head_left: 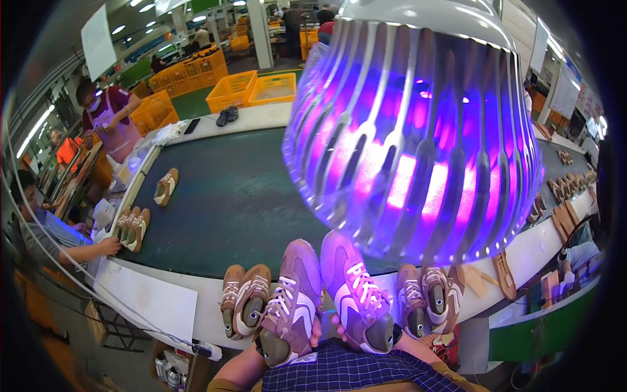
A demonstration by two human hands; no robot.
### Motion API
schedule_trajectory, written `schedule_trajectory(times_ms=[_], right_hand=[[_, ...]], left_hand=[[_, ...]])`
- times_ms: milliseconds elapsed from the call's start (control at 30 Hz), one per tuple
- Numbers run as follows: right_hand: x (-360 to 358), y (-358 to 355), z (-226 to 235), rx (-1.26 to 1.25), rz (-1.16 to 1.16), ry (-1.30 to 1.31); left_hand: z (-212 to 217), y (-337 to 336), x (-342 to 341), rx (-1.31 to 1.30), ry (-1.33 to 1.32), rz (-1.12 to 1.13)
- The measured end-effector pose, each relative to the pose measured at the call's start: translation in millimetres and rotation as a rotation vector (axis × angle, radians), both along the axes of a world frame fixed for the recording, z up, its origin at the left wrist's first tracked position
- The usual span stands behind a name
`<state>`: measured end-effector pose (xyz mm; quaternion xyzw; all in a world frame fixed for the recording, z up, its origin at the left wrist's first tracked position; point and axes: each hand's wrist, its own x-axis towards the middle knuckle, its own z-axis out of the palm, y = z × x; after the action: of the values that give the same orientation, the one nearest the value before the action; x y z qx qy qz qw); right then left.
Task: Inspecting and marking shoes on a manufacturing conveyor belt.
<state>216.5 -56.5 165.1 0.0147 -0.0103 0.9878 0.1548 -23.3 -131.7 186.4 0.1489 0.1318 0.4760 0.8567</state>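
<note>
Left hand (264, 343) is under the left sneaker (292, 302), mostly hidden by it; looks closed around the heel and sole, though how tight I can't tell; right hand (326, 326) shows only fingertips between the pair, curled onto the right sneaker (356, 300), so that grip looks shallow; both shoes are held up side by side, toes pointing away, above the checked lap (353, 372) and just short of the white bench edge (157, 300); risk 1: right shoe is pinched more than cupped, and a twist of the wrist could drop it onto the lap or floor; risk 2: loose laces hang at the tongues and could snag on fingers or on the neighbouring pairs; waiting pair at left (243, 300) and pair at right (428, 302) sit close on the bench lip, so a careless swing could knock one off; risk 3: the finned lamp (418, 130) glowing violet hangs just beyond and above the toes; lifting either shoe higher could hit its lower rim; farther out, green conveyor (228, 196) carries a single shoe (166, 187) and another pair (132, 227) where a co-worker's hand (110, 246) reaches; well apart, no clash likely.
</note>
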Motion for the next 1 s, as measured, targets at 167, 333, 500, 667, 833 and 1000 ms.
schedule_trajectory(times_ms=[167,333,500,667,833,1000], right_hand=[[12,-1,-2,0.130,-0.029,-0.171],[27,0,-9,0.127,-0.071,-0.212],[25,4,-13,0.135,-0.072,-0.246],[32,8,-22,0.148,-0.094,-0.279],[46,4,-30,0.148,-0.146,-0.316],[45,4,-34,0.142,-0.212,-0.342]], left_hand=[[0,9,-4,-0.030,0.021,-0.020],[0,14,-6,-0.051,0.060,0.014],[8,25,-15,0.233,0.547,0.093],[36,25,2,0.271,0.666,0.204],[33,21,3,0.251,0.700,0.160],[30,20,6,0.277,0.734,0.196]])
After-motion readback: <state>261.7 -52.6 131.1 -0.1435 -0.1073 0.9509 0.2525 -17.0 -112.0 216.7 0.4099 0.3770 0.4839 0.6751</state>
